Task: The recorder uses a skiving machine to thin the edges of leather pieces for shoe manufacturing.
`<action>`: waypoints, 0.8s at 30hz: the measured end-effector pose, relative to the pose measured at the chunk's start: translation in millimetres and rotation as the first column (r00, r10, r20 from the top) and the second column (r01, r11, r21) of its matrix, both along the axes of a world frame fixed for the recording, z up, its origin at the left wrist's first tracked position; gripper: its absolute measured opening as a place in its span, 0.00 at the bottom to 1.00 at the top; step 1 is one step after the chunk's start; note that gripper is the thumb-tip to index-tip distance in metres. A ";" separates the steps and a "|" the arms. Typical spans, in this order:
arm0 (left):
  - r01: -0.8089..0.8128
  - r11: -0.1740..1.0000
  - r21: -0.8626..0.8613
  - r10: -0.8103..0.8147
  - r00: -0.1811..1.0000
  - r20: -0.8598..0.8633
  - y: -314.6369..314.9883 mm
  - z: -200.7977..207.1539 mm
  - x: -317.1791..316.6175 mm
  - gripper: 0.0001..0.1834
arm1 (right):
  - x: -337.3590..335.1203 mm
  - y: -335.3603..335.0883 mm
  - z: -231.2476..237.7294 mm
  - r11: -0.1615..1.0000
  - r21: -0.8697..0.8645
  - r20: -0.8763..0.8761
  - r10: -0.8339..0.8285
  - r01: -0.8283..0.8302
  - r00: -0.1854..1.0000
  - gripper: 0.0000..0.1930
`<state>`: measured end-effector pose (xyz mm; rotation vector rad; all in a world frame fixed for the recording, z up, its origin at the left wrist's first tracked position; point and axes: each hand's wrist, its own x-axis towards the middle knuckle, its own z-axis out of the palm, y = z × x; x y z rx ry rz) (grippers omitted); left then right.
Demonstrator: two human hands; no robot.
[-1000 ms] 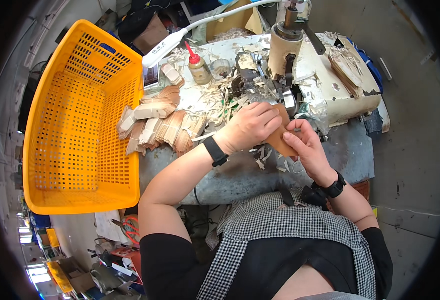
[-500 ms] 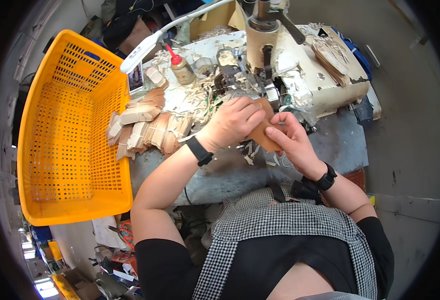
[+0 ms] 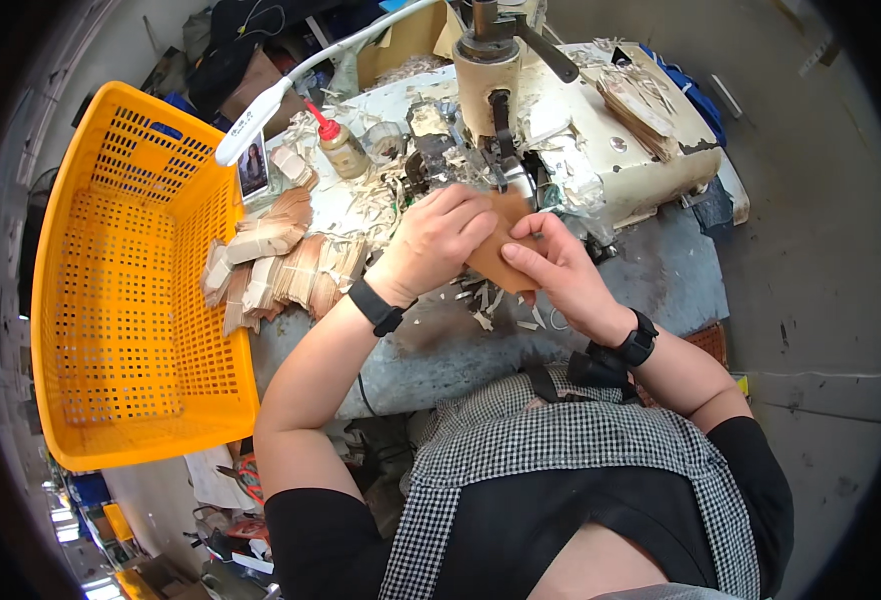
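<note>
A flat tan piece of leather [image 3: 501, 258] is held between my two hands, just in front of the working head of a cream-coloured machine [image 3: 488, 95]. My left hand [image 3: 439, 238] has its fingers closed on the left edge of the piece. My right hand [image 3: 561, 268] pinches it from the right, thumb on top and the fingers partly hidden underneath. The far end of the leather reaches up to the metal parts [image 3: 517, 180] of the machine; whether it touches them I cannot tell.
Left of my hands lie bundled stacks of tan pieces [image 3: 279, 270]. A large yellow plastic basket [image 3: 246, 400] stands beyond them. Pale scraps [image 3: 373, 200] litter the machine bed, near a red-tipped bottle [image 3: 343, 150]. A white lamp arm [image 3: 261, 118] reaches over. More pieces [image 3: 641, 115] lie at right.
The whole view has shifted a little, so the machine and bench sit further left. Both hands still hold the leather at the machine, with only a slight change in its angle.
</note>
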<state>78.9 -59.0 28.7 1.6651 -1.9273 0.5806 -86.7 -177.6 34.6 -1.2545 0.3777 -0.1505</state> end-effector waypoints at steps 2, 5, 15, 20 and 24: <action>0.008 1.000 0.014 -0.008 1.000 -0.017 -2.1 1.4 -1.3 0.19 | -1.3 -2.5 -1.1 1.000 -0.002 0.006 -0.020 0.020 1.000 0.15; 0.000 0.997 0.080 0.006 0.997 -0.073 -1.1 7.1 -9.2 0.21 | -6.8 -8.3 -3.8 0.999 -0.043 0.005 -0.011 0.011 1.000 0.15; 0.015 0.996 0.091 -0.014 1.000 -0.019 -2.8 6.3 -1.5 0.22 | -6.3 -7.3 -4.4 0.999 -0.012 0.033 -0.048 0.049 0.998 0.16; 0.032 0.993 0.111 -0.028 0.999 -0.037 0.2 9.5 -6.6 0.21 | -10.4 -8.4 -4.2 0.999 -0.032 0.017 -0.031 0.031 0.999 0.16; 0.026 0.994 0.106 -0.026 1.000 -0.004 -1.5 6.9 -3.7 0.21 | -8.8 -6.4 -3.9 0.999 -0.017 0.030 -0.051 0.051 0.998 0.16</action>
